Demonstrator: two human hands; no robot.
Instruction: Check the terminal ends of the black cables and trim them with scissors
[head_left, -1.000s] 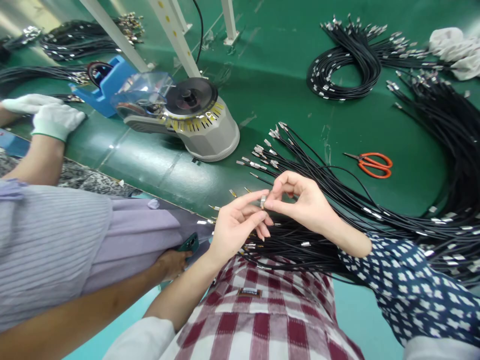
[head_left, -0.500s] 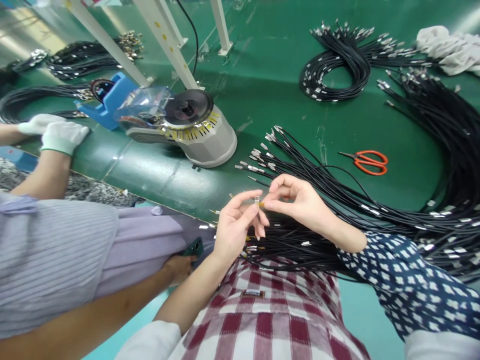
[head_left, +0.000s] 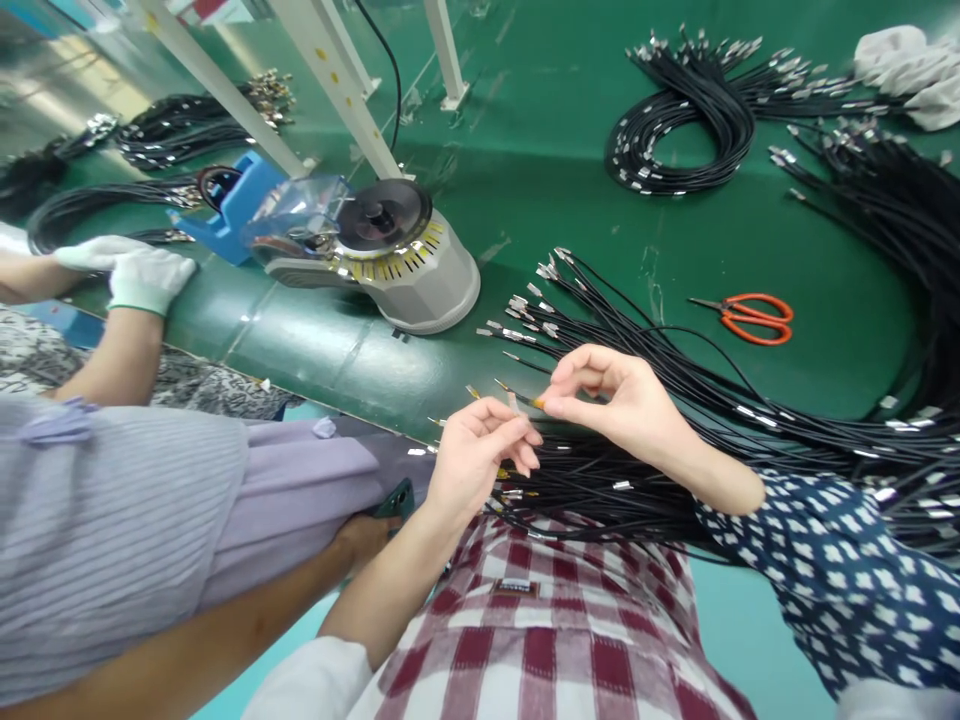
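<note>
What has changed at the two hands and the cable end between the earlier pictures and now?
The hands have come slightly apart. A second ago both pinched one small metal piece together; now the right hand pinches the cable end, its yellow tip bare, and the left hand sits just below it, curled; what it holds is unclear. The scissors, the tape machine and the cable pile lie as before.

The small piece pinched at the left hand [head_left: 480,455] fingertips is too small to make out, and the cable end [head_left: 525,399] held by the right hand [head_left: 619,400] is hardly clearer. Right of that hand, the black cables [head_left: 862,440] run off the picture's edge. Far left of the left hand, a co-worker's gloved hand [head_left: 146,280] shows, the arm cut off by the edge.
</note>
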